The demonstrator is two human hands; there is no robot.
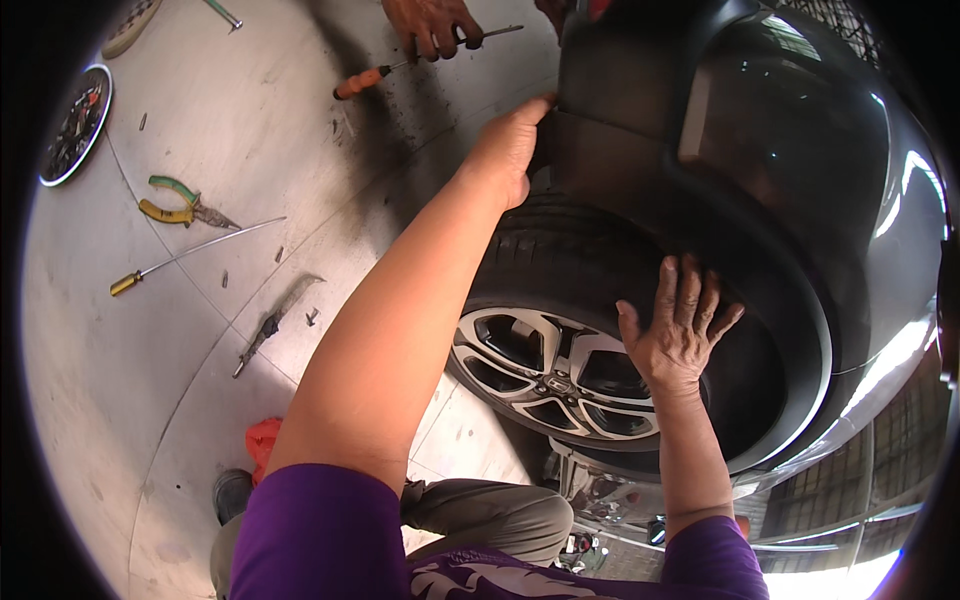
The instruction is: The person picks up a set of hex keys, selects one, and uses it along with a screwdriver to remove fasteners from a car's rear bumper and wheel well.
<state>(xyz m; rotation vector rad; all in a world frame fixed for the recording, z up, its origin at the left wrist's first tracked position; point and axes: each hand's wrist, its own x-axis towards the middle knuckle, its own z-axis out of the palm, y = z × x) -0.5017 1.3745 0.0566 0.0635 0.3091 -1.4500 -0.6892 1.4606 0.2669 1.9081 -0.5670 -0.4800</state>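
My left hand [508, 148] reaches up to the lower edge of a dark grey car bumper [610, 150], thumb showing on the near side. Its other fingers curl behind the edge, mostly hidden. My right hand [678, 335] is open, fingers spread, laid against the dark area where the tyre [560, 245] meets the wheel arch [790, 270]. Below it is the alloy wheel [555, 385], silver-spoked with black gaps. At the top, another person's hand [430, 25] holds an orange-handled screwdriver [362, 82] by its shaft.
On the tiled floor at left lie green-and-yellow pliers [185, 208], a yellow-handled screwdriver [126, 284] and a torn dark strip [272, 325]. A round tray [105, 92] of small parts stands at far left. Red cloth [262, 442] is beside my leg.
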